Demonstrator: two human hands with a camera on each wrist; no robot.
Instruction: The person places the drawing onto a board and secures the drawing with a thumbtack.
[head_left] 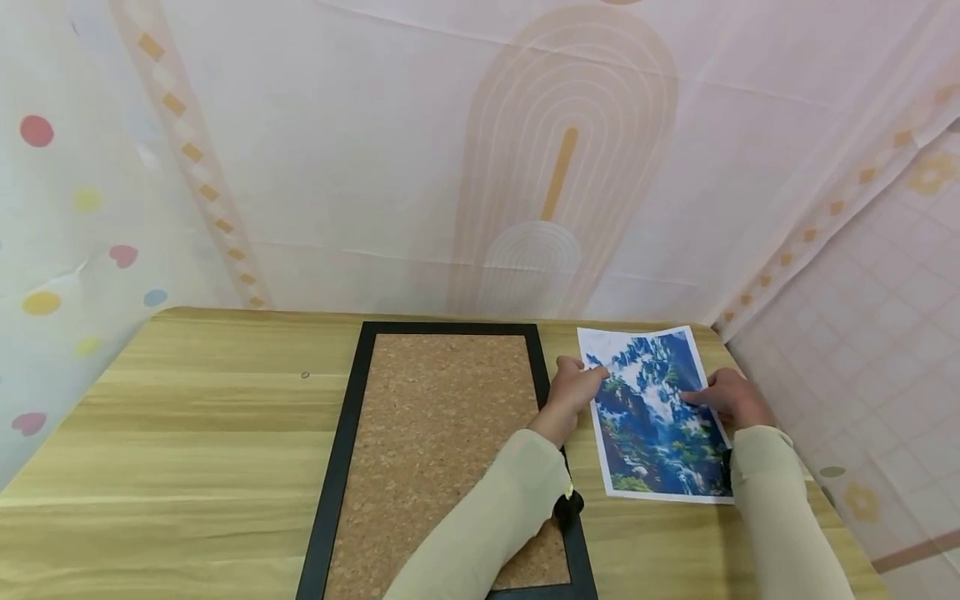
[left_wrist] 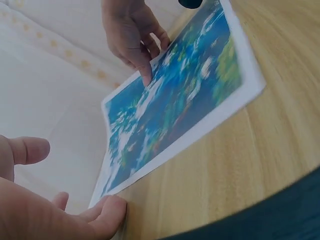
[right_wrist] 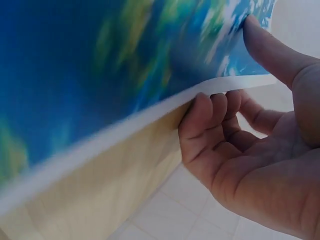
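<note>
Pinching the landscape print (head_left: 656, 412) at its right edge, right hand (head_left: 731, 398); left hand (head_left: 573, 392) relaxed, fingertips at its left edge, near table's (head_left: 187, 417) far right corner, beside cork board (head_left: 442, 450).

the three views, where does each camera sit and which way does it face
Head: on the person's head, looking forward and down at the table, cork board and printed picture; both sleeved arms show.
Left wrist: low by the left hand, facing across the picture to the right hand.
Right wrist: beneath the picture's lifted edge, facing the right hand's fingers and thumb.
All three share the picture; head and left wrist views share both hands.
</note>
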